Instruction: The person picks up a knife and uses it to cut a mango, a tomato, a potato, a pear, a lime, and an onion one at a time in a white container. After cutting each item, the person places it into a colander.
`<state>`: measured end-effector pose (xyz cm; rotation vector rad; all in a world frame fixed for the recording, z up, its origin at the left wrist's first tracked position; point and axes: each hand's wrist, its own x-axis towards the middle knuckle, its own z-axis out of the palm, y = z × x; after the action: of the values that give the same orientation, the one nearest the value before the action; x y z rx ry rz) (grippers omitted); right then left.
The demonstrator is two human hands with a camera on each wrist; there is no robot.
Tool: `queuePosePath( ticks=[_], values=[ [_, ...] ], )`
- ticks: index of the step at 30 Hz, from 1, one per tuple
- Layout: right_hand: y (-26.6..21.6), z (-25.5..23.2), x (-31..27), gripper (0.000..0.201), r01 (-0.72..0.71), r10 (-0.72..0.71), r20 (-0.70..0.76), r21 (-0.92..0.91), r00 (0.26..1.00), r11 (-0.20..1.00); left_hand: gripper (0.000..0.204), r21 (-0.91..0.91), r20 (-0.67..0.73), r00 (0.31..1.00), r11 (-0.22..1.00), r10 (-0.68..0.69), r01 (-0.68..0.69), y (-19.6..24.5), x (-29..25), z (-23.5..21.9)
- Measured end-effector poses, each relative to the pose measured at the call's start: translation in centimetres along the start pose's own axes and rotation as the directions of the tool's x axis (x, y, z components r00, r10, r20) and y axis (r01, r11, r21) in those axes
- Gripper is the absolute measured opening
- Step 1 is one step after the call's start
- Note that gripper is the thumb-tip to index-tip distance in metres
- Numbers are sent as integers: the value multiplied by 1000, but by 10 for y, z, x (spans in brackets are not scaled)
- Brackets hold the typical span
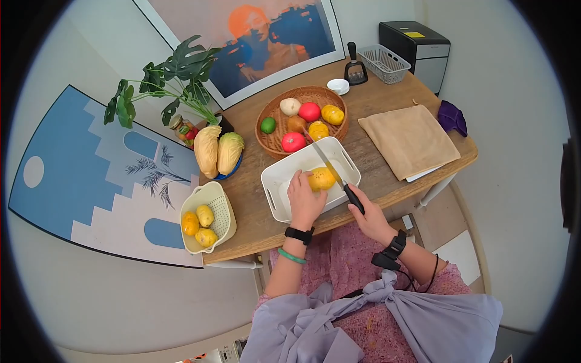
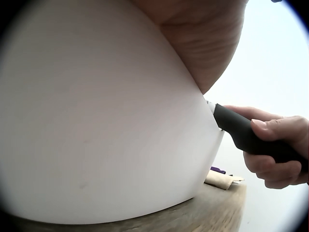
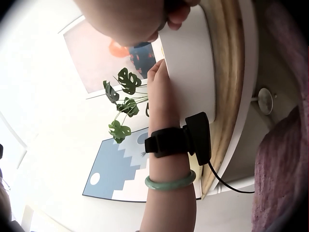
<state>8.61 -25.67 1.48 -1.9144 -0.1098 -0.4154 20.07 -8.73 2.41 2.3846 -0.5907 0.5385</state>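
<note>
In the head view my left hand (image 1: pixel 306 198) reaches into a white bin (image 1: pixel 279 204) and holds a yellow potato (image 1: pixel 322 179) by its left side, thumb at the near edge. My right hand (image 1: pixel 370 219) grips the black handle of a kitchen knife (image 1: pixel 354 198). Its long blade slants up and left across the potato's right side, over the bin. From the left wrist view, the right hand (image 2: pixel 280 145) wraps the knife handle (image 2: pixel 248 133) beyond the bin's wall (image 2: pixel 106 121); the potato is hidden there.
Left of the bin stands a cream basket (image 1: pixel 225 219) with several yellow and orange pieces. Behind is a wicker tray (image 1: pixel 272 106) of vegetables. Napa cabbages (image 1: pixel 207 151) sit at left. A tan cloth (image 1: pixel 410 142) lies at right, near the wooden table's (image 1: pixel 254 239) edge.
</note>
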Motion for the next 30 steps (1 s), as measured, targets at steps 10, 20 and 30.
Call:
queuePosePath(
  ticks=[10, 20, 30],
  values=[
    [-1, 1, -1, 52, 23, -23, -4, 9, 1000, 1000, 54, 64, 129, 964, 972, -231, 224, 9, 1, -6],
    [0, 2, 0, 52, -3, 3, -6, 19, 1000, 1000, 58, -71, 114, 972, 974, -208, 217, 8, 0, -5],
    [0, 0, 0, 51, -4, 4, 42, 2, 999, 1000, 60, -85, 197, 942, 952, -272, 293, 6, 0, -3]
  ],
)
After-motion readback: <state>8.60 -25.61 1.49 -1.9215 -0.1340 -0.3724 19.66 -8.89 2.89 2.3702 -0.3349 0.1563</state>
